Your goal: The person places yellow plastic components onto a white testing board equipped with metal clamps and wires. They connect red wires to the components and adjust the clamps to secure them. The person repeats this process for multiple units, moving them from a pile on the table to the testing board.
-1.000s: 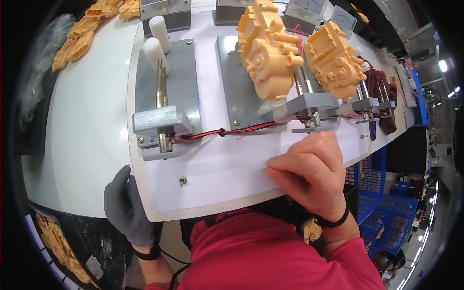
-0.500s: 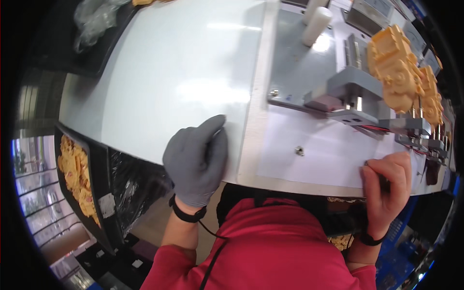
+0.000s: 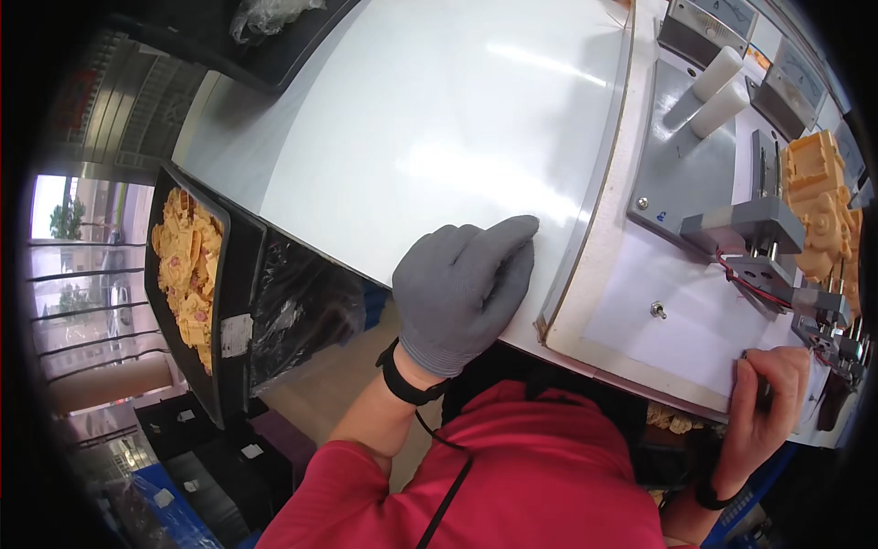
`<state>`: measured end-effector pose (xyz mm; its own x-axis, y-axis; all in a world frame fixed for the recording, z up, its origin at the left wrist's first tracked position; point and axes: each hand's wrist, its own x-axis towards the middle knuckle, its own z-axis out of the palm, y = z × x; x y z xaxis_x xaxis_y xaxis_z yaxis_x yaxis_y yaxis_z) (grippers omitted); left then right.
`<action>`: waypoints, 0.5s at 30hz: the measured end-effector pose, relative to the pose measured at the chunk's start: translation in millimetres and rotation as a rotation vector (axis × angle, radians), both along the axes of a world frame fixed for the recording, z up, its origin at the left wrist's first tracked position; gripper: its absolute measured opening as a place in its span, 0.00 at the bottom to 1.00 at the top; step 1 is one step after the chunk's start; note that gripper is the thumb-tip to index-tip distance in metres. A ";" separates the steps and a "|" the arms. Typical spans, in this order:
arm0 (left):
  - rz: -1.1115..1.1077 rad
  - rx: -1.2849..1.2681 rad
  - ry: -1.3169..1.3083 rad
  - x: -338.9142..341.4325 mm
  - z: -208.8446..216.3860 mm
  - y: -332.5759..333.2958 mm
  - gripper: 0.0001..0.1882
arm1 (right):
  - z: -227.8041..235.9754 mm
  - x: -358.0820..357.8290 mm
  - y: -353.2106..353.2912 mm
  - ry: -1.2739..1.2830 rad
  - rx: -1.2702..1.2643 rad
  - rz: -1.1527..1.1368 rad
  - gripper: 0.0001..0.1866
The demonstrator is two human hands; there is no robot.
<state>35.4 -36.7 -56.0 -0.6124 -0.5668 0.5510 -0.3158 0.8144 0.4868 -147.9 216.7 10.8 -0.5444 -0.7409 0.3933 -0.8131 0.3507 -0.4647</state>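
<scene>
My left hand (image 3: 464, 297), in a grey glove, rests at the near edge of the white tabletop (image 3: 412, 174). Its fingers are curled in, and whatever they may hold is hidden. At the right, my bare right hand (image 3: 773, 389) is closed in a pinch over the near edge of a white-covered board (image 3: 631, 339). A small dark bit shows at its fingertips, too small to name. Left of that hand, a metal toggle switch (image 3: 658, 309) stands up from the board. Beyond it is a grey clamp-like fixture (image 3: 745, 229) with red and black wires.
Orange-yellow moulded plastic parts (image 3: 814, 201) sit at the fixtures on the right. Two white posts (image 3: 720, 110) rise from a grey metal plate (image 3: 672, 174), near dial meters (image 3: 700, 37). At left, a black bin (image 3: 229, 284) holds orange-yellow pieces; a black tray (image 3: 265, 55) lies far left.
The view has swung left, so the table and fixtures appear further right. Both hands keep about the same pose and place at the table edge.
</scene>
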 end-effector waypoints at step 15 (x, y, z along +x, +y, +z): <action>-0.007 0.033 -0.067 1.1 5.4 0.6 0.14 | 9.8 1.7 -8.7 -0.098 0.064 -0.046 0.05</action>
